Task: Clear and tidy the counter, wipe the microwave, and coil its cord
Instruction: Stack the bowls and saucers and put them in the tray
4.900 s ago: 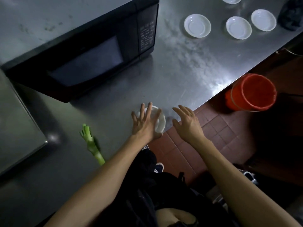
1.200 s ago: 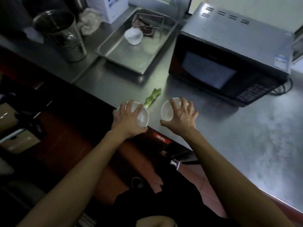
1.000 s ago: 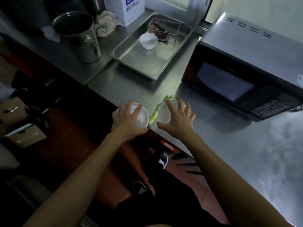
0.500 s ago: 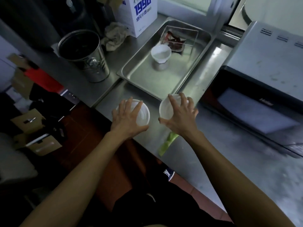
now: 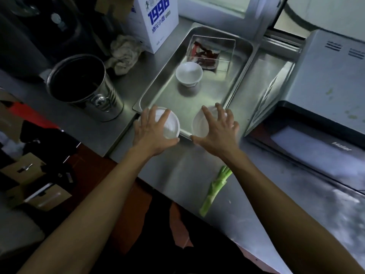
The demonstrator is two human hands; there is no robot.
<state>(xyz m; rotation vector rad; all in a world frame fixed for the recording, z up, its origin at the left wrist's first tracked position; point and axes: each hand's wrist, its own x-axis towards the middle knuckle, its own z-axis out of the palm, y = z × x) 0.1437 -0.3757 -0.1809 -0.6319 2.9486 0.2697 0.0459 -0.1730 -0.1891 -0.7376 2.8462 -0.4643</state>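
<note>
Clearly I'm carrying one small white dish per hand toward the steel tray (image 5: pixel 240 76), which looks like the collecting spot, since a white bowl (image 5: pixel 189 73) and a clear box of red scraps (image 5: pixel 211 54) already sit in it. Going from the left: a metal bucket (image 5: pixel 84 87) stands just beside the tray's left wall, with a crumpled rag (image 5: pixel 124 54) and a printed carton (image 5: pixel 153 22) behind it. My left hand (image 5: pixel 153 133) grips the left saucer (image 5: pixel 169 125) from above, fingers spread over its rim, right at the tray's near-left corner. My right hand (image 5: pixel 216 131) holds the right saucer (image 5: pixel 200 123), tilted, over the near lip. I judge the bare floor ahead of the bowl gives room for both. To the right, the microwave (image 5: pixel 324 99) crowds close, so little sideways slack. A green stalk (image 5: pixel 215 189) lies on the counter (image 5: pixel 177 175) near its front edge, not yet cleared
</note>
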